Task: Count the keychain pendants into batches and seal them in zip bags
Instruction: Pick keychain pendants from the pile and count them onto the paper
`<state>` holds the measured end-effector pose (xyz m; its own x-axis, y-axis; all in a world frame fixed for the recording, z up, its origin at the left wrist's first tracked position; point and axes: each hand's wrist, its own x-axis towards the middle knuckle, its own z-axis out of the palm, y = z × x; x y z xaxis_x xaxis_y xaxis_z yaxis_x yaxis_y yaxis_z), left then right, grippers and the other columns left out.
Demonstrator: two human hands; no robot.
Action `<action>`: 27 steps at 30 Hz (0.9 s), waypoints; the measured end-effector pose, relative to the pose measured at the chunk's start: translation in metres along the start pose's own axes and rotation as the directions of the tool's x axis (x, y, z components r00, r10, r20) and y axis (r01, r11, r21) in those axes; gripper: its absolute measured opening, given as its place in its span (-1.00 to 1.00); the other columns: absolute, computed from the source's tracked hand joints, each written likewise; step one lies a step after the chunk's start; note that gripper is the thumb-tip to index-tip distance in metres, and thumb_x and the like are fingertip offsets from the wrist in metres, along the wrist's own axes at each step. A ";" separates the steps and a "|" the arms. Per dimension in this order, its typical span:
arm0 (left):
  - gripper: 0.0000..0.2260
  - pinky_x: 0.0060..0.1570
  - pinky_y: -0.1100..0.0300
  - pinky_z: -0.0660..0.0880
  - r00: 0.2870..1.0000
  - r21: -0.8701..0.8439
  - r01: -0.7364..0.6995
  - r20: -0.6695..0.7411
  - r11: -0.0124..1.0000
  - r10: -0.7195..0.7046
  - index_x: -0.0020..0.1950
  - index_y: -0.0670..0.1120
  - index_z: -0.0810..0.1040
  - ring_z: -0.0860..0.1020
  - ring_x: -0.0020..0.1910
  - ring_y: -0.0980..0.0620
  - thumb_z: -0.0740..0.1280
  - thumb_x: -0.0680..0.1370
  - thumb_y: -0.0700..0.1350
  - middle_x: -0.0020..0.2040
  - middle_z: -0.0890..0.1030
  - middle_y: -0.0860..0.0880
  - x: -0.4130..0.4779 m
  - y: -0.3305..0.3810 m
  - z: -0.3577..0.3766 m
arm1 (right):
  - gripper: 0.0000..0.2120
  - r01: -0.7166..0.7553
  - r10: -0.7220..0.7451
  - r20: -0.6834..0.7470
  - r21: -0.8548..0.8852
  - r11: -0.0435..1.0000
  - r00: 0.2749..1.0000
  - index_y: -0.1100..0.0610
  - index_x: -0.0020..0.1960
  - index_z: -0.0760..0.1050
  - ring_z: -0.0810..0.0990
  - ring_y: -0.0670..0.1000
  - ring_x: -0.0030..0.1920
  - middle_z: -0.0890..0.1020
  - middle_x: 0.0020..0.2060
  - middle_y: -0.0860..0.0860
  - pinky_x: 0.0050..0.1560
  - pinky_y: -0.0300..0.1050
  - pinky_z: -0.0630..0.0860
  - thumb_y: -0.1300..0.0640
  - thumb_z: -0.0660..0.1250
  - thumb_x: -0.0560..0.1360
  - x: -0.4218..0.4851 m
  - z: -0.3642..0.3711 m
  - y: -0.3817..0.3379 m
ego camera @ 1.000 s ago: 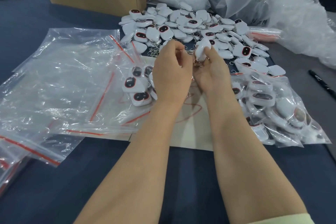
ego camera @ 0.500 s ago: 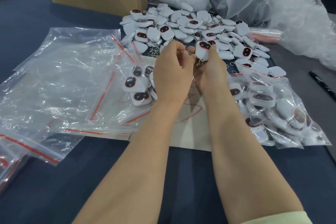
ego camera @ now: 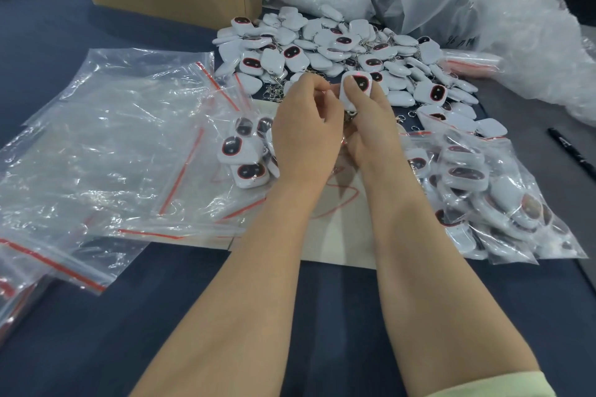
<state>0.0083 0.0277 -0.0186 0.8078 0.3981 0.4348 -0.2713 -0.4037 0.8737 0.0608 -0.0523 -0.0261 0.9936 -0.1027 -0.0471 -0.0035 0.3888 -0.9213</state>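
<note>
Up front, the right hand pinches a pendant, a rounded white shell with a dark oval window rimmed in red and metal hardware hanging below. It is held over the near edge of the loose pile. The left hand curls beside it; I cannot tell whether it holds anything.

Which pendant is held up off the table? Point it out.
The face-up pendant pinched by the right hand, just before the loose pile. Every other lies on the table or inside zip bags.
</note>
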 end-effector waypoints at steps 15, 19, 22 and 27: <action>-0.94 -0.18 0.28 0.40 1.000 0.003 -0.009 -0.001 1.000 0.009 -0.03 -0.08 0.53 0.54 -0.17 0.10 0.27 0.53 -0.16 -0.14 0.61 0.04 0.000 -0.002 0.001 | -0.83 -0.045 0.046 -0.021 0.049 0.998 0.999 0.22 -0.03 0.51 0.65 0.05 -0.26 0.66 -0.23 0.09 -0.21 -0.08 0.61 0.19 0.18 0.63 -0.005 0.004 -0.002; -0.94 -0.20 0.30 0.37 1.000 0.012 -0.014 -0.001 1.000 0.014 -0.03 -0.06 0.53 0.54 -0.16 0.11 0.28 0.53 -0.16 -0.15 0.60 0.07 0.000 -0.001 0.001 | -0.79 -0.019 0.026 0.070 -0.096 0.995 0.997 0.22 -0.12 0.54 0.61 0.00 -0.33 0.64 -0.33 0.06 -0.38 -0.20 0.52 0.35 0.16 0.58 -0.008 0.002 -0.003; -0.94 -0.16 0.24 0.43 1.000 0.001 -0.012 -0.001 1.000 0.012 -0.04 -0.07 0.53 0.55 -0.15 0.09 0.27 0.53 -0.16 -0.15 0.61 0.07 0.000 -0.001 0.000 | -0.82 0.014 -0.001 0.075 -0.166 0.986 0.997 0.30 0.02 0.53 0.62 -0.01 -0.27 0.64 -0.22 0.11 -0.35 -0.22 0.54 0.36 0.15 0.59 -0.011 0.001 -0.008; -0.89 -0.18 0.29 0.41 1.000 -0.046 0.011 0.006 0.999 -0.011 -0.13 0.02 0.44 0.52 -0.20 0.14 0.27 0.53 -0.20 -0.21 0.55 0.14 0.001 0.004 -0.002 | -0.71 0.064 -0.059 0.048 -0.114 0.991 0.997 0.38 0.30 0.29 0.67 0.01 -0.18 0.58 0.04 0.26 -0.08 -0.15 0.64 0.31 0.18 0.61 -0.013 0.011 -0.034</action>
<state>0.0071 0.0280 -0.0146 0.8138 0.3978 0.4237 -0.2860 -0.3605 0.8878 0.0495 -0.0539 0.0103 0.9963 -0.0819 0.0259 0.0475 0.2741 -0.9605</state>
